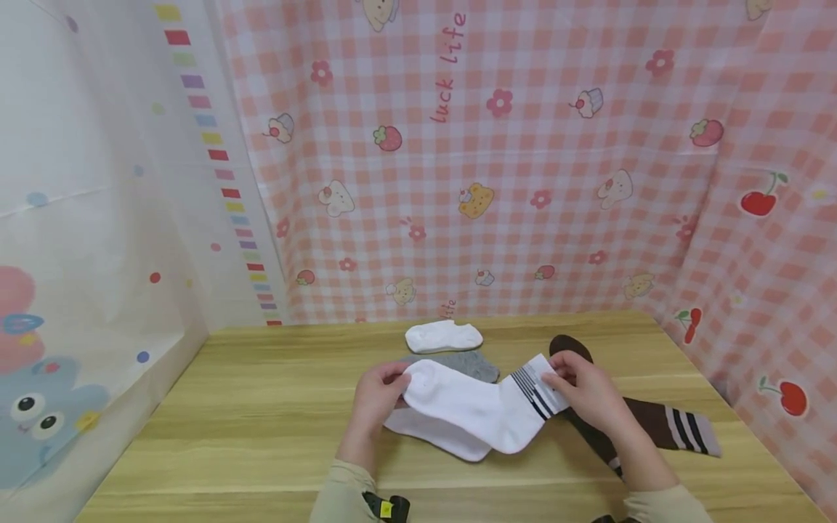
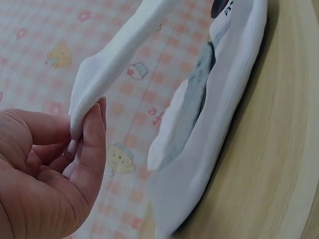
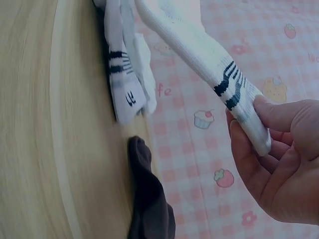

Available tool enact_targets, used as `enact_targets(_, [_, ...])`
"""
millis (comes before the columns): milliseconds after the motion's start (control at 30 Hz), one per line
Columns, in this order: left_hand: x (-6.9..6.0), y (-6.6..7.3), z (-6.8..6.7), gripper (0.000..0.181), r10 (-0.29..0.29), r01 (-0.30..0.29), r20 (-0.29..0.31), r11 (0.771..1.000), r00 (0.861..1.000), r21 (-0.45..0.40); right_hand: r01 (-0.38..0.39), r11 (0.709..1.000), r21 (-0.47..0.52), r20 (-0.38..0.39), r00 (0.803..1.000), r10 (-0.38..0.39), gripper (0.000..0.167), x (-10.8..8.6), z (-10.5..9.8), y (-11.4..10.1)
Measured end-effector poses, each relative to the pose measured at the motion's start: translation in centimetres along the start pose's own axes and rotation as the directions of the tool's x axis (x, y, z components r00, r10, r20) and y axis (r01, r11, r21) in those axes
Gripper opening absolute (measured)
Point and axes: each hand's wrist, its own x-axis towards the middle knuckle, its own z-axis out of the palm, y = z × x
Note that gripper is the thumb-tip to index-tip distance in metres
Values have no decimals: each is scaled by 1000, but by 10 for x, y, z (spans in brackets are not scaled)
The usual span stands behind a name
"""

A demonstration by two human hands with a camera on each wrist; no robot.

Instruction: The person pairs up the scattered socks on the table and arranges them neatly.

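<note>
A white crew sock [image 1: 458, 398] with black stripes at the cuff is stretched sideways above the table. My left hand [image 1: 374, 399] pinches its toe end between thumb and fingers, which the left wrist view shows close up. At the cuff, my right hand [image 1: 588, 392] grips the opening, thumb on top in the right wrist view. Beneath lies a second white sock [image 1: 434, 434], partly covered in the head view; its striped cuff [image 3: 122, 74] shows in the right wrist view. Behind the held sock is a grey sock [image 1: 480, 363], partly hidden.
A short white ankle sock [image 1: 443, 338] lies near the back edge of the wooden table [image 1: 261, 421]. To the right, dark brown socks [image 1: 647, 420] with pale striped cuffs lie crossed, partly behind my right arm. A pink checked cloth [image 1: 418, 218] hangs behind the table.
</note>
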Motion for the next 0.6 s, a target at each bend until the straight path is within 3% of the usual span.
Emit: enact_targets(600, [4, -5, -33, 24, -15, 16, -78, 1000, 997, 17, 38, 996, 81, 24, 999, -40, 13, 9, 29, -19])
